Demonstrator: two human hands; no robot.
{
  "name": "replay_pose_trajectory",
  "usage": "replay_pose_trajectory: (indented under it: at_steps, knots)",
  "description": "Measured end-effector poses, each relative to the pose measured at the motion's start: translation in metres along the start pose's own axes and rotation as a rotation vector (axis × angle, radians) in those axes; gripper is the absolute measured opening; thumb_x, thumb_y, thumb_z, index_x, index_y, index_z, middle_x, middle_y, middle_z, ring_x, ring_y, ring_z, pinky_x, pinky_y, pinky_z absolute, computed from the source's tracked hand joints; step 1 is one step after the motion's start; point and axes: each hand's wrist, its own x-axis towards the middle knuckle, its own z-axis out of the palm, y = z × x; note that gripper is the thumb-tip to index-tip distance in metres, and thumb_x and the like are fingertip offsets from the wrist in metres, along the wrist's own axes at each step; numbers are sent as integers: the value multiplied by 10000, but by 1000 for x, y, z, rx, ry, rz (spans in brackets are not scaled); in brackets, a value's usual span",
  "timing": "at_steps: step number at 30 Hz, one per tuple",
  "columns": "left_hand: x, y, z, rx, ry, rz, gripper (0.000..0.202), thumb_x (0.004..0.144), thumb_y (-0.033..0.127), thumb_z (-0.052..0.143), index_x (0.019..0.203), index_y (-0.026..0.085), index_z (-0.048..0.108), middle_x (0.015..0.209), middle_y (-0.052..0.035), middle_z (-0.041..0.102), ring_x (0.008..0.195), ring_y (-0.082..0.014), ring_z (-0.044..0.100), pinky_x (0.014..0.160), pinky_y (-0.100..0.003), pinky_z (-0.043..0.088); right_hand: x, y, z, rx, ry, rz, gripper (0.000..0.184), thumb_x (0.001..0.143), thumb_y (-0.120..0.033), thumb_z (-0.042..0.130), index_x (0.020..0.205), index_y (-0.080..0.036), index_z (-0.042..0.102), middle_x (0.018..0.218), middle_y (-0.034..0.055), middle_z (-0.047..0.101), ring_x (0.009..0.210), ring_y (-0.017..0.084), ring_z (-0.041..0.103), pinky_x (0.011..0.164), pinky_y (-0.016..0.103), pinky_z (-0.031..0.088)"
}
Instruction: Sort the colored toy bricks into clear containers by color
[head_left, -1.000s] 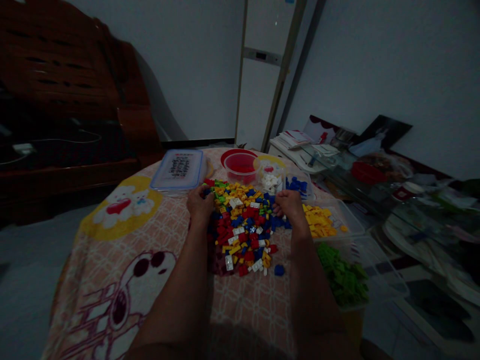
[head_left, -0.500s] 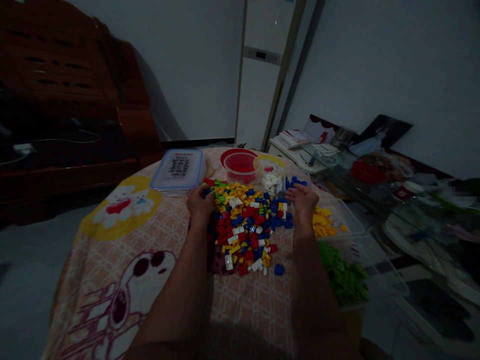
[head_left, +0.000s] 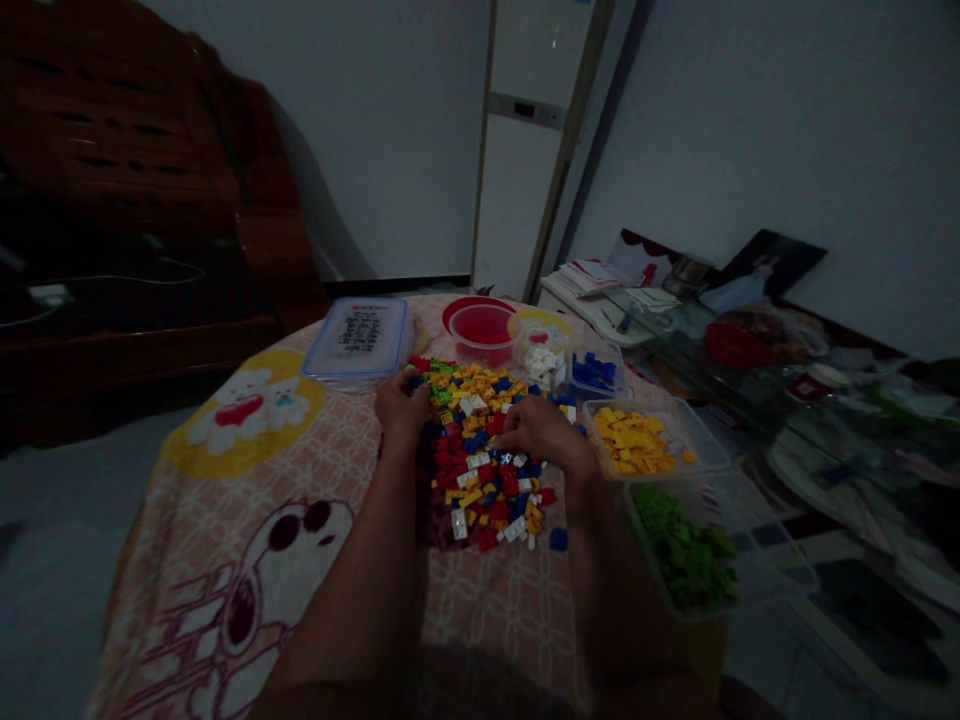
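Note:
A mixed pile of toy building bricks point(head_left: 472, 480) in red, yellow, blue, white and green lies on the cloth before me. At the pile's left edge rests my left hand point(head_left: 403, 408), its fingers curled in; what they close on, if anything, I cannot make out. My right hand point(head_left: 544, 432) reaches over the middle of the pile. Thumb and fingertips are pinched together down among red and white bricks, and whatever sits between them is hidden. A lone blue brick point(head_left: 558, 540) lies apart at the near right.
Clear boxes hold blue bricks point(head_left: 594, 370), yellow bricks point(head_left: 636, 440) and green bricks point(head_left: 684, 550) at the right. White bricks point(head_left: 541, 366) and a round tub point(head_left: 484, 345) stand behind the pile. A blue-rimmed lidded box point(head_left: 358, 340) lies back left. A cluttered glass table point(head_left: 697, 370) adjoins.
My right hand has moved left and nearer, from beside the blue-brick box to the middle of the pile, and its fingers have closed. My left hand has stayed in place.

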Motion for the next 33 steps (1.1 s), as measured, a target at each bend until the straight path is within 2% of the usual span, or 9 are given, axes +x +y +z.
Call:
replay_pose_trajectory:
  at_steps: [3, 5, 10, 17, 24, 29, 33]
  knots:
    - [0, 0, 1, -9, 5, 1, 342, 743, 255, 647, 1064, 193, 749, 948, -42, 692, 909, -206, 619, 934, -352, 501, 3, -9, 5, -177, 6, 16, 186, 730, -358, 774, 726, -174, 746, 760, 61, 736, 757, 175, 664, 623, 242, 391]
    - [-1, -1, 1, -8, 6, -1, 342, 745, 255, 647, 1065, 191, 750, 961, -46, 692, 906, -206, 619, 931, -350, 501, 5, -10, 7, -209, 5, 5, 150, 746, -323, 745, 762, -174, 752, 815, 80, 749, 786, 187, 667, 621, 247, 388]
    - [0, -1, 0, -4, 1, 9, 332, 747, 256, 651, 1059, 199, 749, 952, -45, 692, 910, -211, 617, 924, -349, 502, 5, -5, 6, -121, 15, -62, 140, 766, -179, 615, 728, -166, 749, 757, 65, 739, 721, 158, 650, 596, 230, 373]
    - [-1, 1, -1, -2, -8, -1, 338, 746, 236, 652, 1066, 190, 750, 973, -48, 695, 906, -206, 621, 936, -349, 498, -6, 7, -7, 128, 54, -55, 188, 774, -117, 547, 668, -136, 701, 584, 15, 662, 570, 114, 593, 573, 201, 381]
    - [0, 2, -2, 10, -7, -5, 355, 747, 238, 646, 1081, 176, 750, 991, -64, 687, 917, -210, 618, 952, -357, 489, -8, 22, -10, 258, 88, 4, 134, 761, -130, 589, 693, -140, 704, 587, -1, 667, 489, 94, 572, 527, 191, 386]
    - [0, 0, 0, -11, -8, -3, 348, 744, 253, 635, 1069, 197, 746, 962, -47, 674, 880, -199, 612, 923, -344, 498, -6, 9, -7, 185, 13, -20, 36, 743, -173, 703, 737, -151, 731, 582, -12, 662, 549, 113, 601, 556, 200, 395]
    - [-1, 1, -1, -1, -10, -7, 335, 744, 255, 638, 1056, 201, 748, 944, -44, 679, 875, -202, 614, 913, -342, 501, -1, -3, -1, 57, -37, -22, 18, 707, -146, 736, 712, -163, 735, 626, -2, 682, 616, 123, 621, 564, 204, 380]
